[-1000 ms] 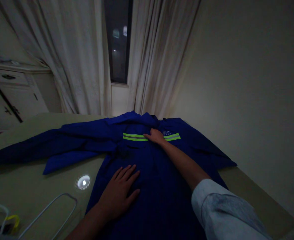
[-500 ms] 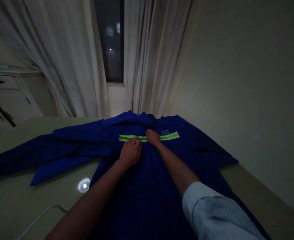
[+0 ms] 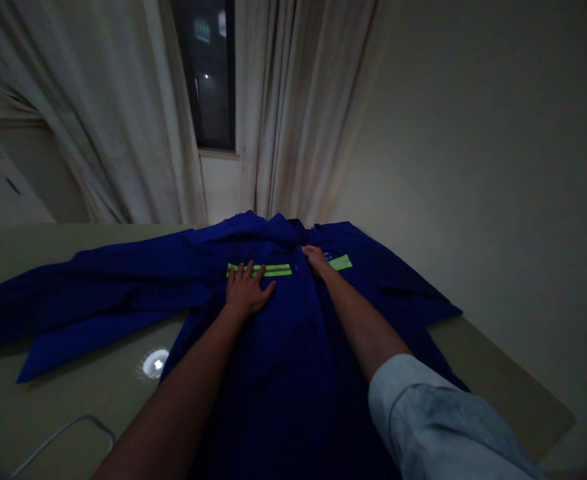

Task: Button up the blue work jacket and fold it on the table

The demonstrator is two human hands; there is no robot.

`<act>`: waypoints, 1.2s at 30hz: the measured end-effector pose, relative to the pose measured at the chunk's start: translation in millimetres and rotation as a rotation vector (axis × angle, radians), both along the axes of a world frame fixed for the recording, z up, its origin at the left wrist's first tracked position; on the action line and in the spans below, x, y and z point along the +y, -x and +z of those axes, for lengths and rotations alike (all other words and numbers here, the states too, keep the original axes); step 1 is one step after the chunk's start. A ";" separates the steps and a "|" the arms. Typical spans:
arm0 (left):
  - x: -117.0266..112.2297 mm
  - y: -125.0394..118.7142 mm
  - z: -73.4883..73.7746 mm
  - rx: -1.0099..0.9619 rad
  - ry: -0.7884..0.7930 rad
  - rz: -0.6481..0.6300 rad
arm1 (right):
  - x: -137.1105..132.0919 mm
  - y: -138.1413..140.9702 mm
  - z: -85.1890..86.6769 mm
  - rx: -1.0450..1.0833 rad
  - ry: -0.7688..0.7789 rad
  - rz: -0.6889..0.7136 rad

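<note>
Two bare hands on a blue work jacket lying spread on a table; sleeve out left, collar rumpled, lime reflective stripe across chest. Left hand flat, fingers spread, holding nothing. Right hand at front opening, fingers together; hold on cloth cannot be told.

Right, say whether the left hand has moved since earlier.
Yes, forward: the left hand now touches the reflective stripe of the blue jacket, having lain well below it.

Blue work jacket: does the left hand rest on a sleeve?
No, the left hand lies flat on the front of the blue work jacket, touching the reflective stripe.
</note>
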State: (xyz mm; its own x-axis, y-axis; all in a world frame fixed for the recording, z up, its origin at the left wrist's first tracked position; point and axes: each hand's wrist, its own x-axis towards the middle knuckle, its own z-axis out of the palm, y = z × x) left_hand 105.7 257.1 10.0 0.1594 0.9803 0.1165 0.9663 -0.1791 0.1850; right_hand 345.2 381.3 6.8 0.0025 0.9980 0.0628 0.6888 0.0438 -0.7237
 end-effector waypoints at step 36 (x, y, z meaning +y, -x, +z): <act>-25.7 2.2 25.5 -0.064 -0.231 -0.198 | -180.7 19.5 88.9 -0.552 -0.178 0.641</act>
State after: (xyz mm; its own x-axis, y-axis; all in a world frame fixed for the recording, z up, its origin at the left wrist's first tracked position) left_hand 103.5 231.4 35.5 0.3298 0.8774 0.3484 0.8961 -0.4070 0.1768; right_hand 325.7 200.6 95.7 -0.6349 0.7713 0.0448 0.7431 0.6255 -0.2378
